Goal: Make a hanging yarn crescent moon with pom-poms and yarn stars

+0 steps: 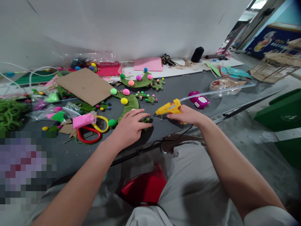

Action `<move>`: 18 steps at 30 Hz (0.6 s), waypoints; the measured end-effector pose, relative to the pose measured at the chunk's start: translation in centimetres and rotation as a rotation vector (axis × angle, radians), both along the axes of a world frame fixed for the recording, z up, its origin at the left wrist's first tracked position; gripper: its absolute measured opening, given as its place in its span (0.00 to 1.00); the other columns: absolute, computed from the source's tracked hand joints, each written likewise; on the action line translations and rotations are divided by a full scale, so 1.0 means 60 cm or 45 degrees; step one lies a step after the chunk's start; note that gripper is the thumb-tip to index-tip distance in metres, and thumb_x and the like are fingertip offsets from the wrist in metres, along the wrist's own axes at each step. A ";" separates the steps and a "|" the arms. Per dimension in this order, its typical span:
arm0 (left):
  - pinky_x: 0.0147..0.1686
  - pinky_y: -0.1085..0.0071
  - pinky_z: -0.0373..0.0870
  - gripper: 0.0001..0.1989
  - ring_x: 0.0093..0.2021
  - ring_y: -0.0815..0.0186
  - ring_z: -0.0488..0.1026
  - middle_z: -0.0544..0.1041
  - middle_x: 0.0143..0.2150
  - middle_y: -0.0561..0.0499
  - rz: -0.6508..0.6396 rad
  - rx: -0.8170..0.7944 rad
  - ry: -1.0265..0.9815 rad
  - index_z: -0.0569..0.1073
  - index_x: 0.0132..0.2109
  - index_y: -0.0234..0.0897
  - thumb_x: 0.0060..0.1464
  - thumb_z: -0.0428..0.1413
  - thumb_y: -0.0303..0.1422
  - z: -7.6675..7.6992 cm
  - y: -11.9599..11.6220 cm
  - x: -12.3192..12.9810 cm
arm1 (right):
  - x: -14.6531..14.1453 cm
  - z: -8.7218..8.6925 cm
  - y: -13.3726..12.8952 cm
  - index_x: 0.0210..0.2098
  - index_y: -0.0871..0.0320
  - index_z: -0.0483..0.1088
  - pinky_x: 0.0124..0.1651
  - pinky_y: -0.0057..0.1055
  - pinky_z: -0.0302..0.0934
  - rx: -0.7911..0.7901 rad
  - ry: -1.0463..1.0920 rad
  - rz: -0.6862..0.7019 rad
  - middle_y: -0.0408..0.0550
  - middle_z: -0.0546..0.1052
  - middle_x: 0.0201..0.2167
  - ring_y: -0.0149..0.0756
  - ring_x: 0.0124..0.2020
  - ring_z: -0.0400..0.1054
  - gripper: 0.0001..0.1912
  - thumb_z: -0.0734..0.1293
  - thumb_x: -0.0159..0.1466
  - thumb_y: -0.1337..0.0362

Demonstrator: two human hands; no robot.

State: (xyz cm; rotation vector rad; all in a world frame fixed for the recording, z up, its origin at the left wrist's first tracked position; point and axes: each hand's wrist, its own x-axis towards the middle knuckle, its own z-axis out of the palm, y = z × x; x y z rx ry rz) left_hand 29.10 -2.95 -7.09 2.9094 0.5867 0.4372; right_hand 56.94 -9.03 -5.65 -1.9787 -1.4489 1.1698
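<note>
A yellow hot glue gun (168, 108) is gripped in my right hand (189, 115), its nozzle pointing left and a long clear glue stick (216, 91) running out of its back. My left hand (131, 127) reaches over the table with its fingers stretched and apart. Under its fingertips lies a small green piece (147, 121), partly hidden. Just behind that hand is a green yarn-wrapped crescent (130, 105) with coloured pompoms. Farther back lies a second such crescent (141, 82), near small green pieces with tiny pompoms (150, 99).
Scissors with red and yellow handles (89, 135) lie left, under a pink packet (84, 120). Brown cardboard (86, 86) and green yarn (11, 114) are farther left. A purple packet (198, 99) sits right. The gun's black cord (169, 140) hangs over the front edge.
</note>
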 end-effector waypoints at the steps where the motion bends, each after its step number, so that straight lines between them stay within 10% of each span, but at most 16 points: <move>1: 0.63 0.48 0.62 0.25 0.67 0.52 0.64 0.74 0.61 0.49 0.000 0.004 0.003 0.82 0.50 0.48 0.57 0.47 0.20 0.000 -0.001 0.000 | 0.000 0.000 0.000 0.34 0.57 0.70 0.23 0.28 0.57 -0.004 -0.006 0.001 0.43 0.70 0.23 0.30 0.20 0.61 0.13 0.72 0.58 0.54; 18: 0.63 0.47 0.62 0.20 0.67 0.52 0.64 0.74 0.62 0.48 0.047 -0.047 -0.046 0.80 0.53 0.46 0.61 0.48 0.27 0.007 -0.016 -0.007 | 0.005 -0.001 -0.001 0.37 0.58 0.71 0.23 0.28 0.56 0.213 -0.102 -0.195 0.42 0.68 0.21 0.30 0.20 0.61 0.17 0.71 0.60 0.50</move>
